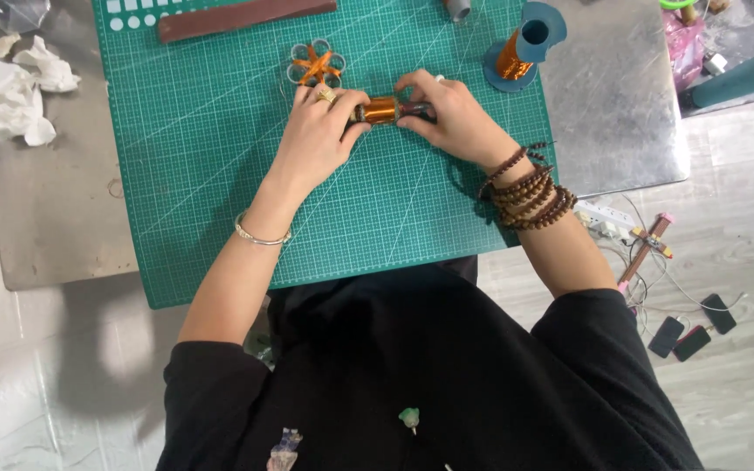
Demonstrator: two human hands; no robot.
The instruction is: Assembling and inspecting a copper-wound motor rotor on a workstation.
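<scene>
Both the left hand and right hand are pinching the copper coil just below the wire flower, risking loosened windings if fingers are slipping.

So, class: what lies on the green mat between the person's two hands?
In the head view, a small coil of copper wire lies between the left hand and right hand; both grip its ends above the green mat.

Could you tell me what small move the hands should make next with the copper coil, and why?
Probably a slight turn of the copper coil: the left hand and the right hand each pinch one end just above the green cutting mat, so it looks free to rotate.
</scene>
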